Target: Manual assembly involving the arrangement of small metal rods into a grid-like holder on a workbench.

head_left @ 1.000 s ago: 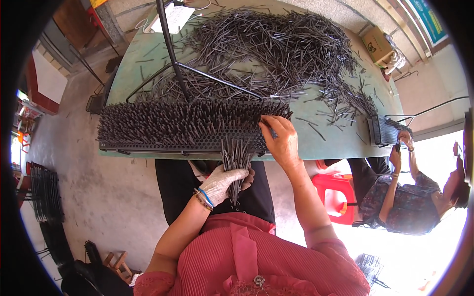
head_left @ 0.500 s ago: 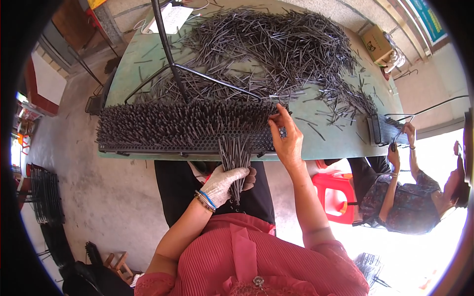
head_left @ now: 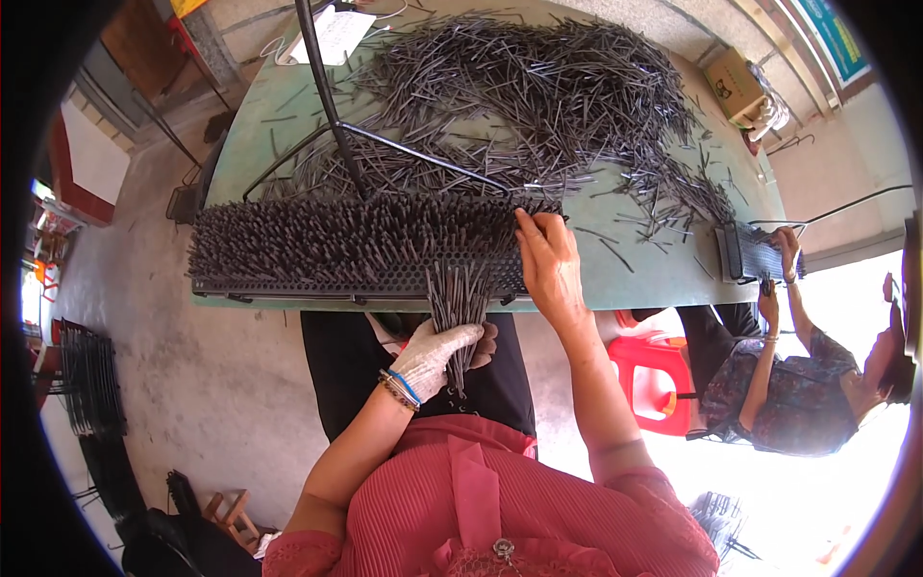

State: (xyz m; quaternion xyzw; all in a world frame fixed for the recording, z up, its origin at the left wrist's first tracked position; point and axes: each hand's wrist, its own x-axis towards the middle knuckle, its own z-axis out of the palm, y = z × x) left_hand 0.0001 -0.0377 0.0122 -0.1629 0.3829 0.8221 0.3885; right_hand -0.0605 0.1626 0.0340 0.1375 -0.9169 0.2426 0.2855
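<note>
A long black perforated rack (head_left: 394, 286) lies along the near edge of the table, and dark thin sticks (head_left: 308, 236) stand upright in most of its holes. A strip of bare holes shows along the near side. My left hand (head_left: 431, 358), in a pale knitted glove, is closed round a bundle of the same dark sticks (head_left: 458, 303), held just in front of the rack. Bare, my right hand (head_left: 550, 264) is over the rack's right end, its thumb and fingers pinched together among the stick tops. What sits between those fingertips is hidden.
A large heap of loose sticks (head_left: 548, 87) covers the back of the green table (head_left: 615, 279). A black metal frame (head_left: 332, 115) rises behind the rack. To the right, a co-worker handles a smaller rack (head_left: 740, 255) beside a red stool (head_left: 649, 375). A cardboard box (head_left: 733, 85) stands far right.
My right hand has moved slightly left and its fingers have closed in over the rack's end. My left hand keeps the bundle in nearly the same place. The co-worker's upper hand has shifted slightly.
</note>
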